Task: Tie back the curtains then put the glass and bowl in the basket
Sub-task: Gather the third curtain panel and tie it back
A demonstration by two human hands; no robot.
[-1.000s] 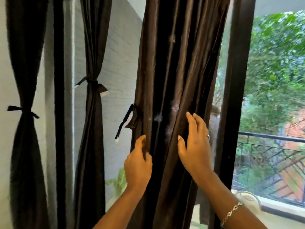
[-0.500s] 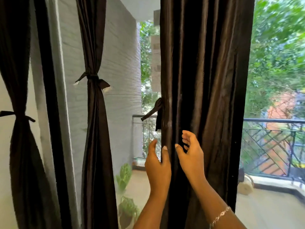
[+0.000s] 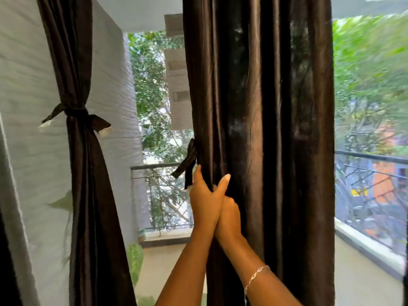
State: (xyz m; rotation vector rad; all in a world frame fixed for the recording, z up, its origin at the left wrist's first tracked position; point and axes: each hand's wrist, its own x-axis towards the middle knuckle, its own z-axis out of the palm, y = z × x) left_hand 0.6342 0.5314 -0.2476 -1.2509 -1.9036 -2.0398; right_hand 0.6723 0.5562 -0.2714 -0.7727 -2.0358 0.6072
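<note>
risk first. the tied curtain [image 3: 81, 151] at far left is already knotted, so the open job is the loose curtain [image 3: 265, 129] in the middle. its tie strap [image 3: 187, 164] hangs free off the curtain's left edge, touching nobody. only the left folds are bunched, and the wide right part hangs flat. if i reach for the strap now, the slick fabric will likely slide out and fan open. the strap also looks short, so it may not wrap the full bunch, or the knot may sit loose and slip. both hands are crowded on one spot, so neither is free for the strap.

pose: my left hand [image 3: 205, 202] is raised just below the strap, with the thumb up along the curtain's left edge. it pinches a fold between thumb and finger. my right hand [image 3: 229, 217] presses against it, wrist with the bracelet [image 3: 256, 274] angled in from the right. its fingers are hidden in the folds, so i cannot tell if it grips.

glass, bowl and basket are not in view.
</note>
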